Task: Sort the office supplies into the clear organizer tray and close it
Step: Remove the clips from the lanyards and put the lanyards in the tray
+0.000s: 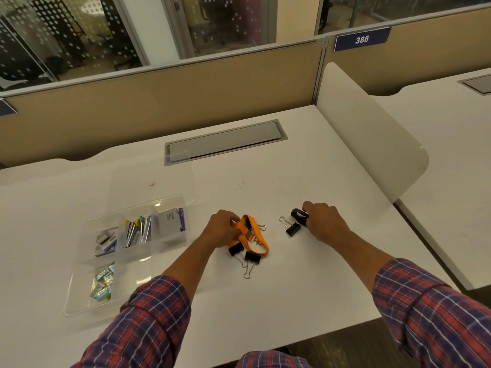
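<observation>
The clear organizer tray point(79, 301) lies at the left of the white desk, its lid point(151, 179) hinged open behind it. Its compartments hold staple boxes, metal clips, a grey box and small packets. My left hand point(221, 229) grips an orange lanyard point(256, 241) lying in the middle of the desk. Two black binder clips point(251, 257) sit at the lanyard's near end. My right hand point(325, 224) pinches a small black object point(297, 214), with another black binder clip point(292, 229) just left of it on the desk.
A grey cable hatch point(225, 142) is set into the desk behind the work area. A white divider panel point(372, 134) rises on the right, a tan partition wall point(159, 99) at the back. The desk's front edge runs just before my sleeves.
</observation>
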Demonstrator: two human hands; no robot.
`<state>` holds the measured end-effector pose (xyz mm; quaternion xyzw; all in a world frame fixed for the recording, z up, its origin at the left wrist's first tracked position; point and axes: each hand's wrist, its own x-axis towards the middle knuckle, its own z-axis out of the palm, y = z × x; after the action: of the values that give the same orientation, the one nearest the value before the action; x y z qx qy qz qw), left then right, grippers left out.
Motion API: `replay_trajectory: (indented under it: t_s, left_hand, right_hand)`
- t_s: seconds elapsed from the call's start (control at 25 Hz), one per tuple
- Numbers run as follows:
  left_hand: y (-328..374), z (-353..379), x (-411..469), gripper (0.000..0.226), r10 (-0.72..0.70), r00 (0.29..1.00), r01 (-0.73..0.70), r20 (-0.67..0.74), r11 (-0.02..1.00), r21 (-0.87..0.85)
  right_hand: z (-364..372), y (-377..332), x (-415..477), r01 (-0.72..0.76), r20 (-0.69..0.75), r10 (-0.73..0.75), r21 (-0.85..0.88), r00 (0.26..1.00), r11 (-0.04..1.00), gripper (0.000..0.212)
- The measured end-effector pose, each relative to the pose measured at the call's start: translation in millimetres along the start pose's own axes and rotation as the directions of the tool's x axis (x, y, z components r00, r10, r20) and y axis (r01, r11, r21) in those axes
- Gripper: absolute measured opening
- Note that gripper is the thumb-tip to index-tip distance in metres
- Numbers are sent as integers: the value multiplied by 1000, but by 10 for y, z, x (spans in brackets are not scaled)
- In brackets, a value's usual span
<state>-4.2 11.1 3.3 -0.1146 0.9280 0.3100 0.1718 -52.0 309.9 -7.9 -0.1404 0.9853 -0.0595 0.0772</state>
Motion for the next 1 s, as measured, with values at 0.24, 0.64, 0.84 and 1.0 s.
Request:
replay_trajectory:
  t_s: [0.24,0.64,0.84,1.0]
  left_hand:
    - [87,69,-10,11,-84,987,67,-137,990,-123]
    - [136,138,-81,2,-184,963,150,-196,972,-179]
    - [149,222,-191,16,-236,938,180,-256,958,-223]
    - [216,278,-273,18,-255,919,161,-300,939,-304]
  right_hand:
    - [-36,30,-102,-51,-70,63,163,996,985,11]
    - [-55,-857,-184,-34,-109,103,508,989,861,5]
    - [90,-1125,-241,-73,-20,93,466,996,882,13]
    - [136,-1172,-256,-111,15,119,496,993,861,11]
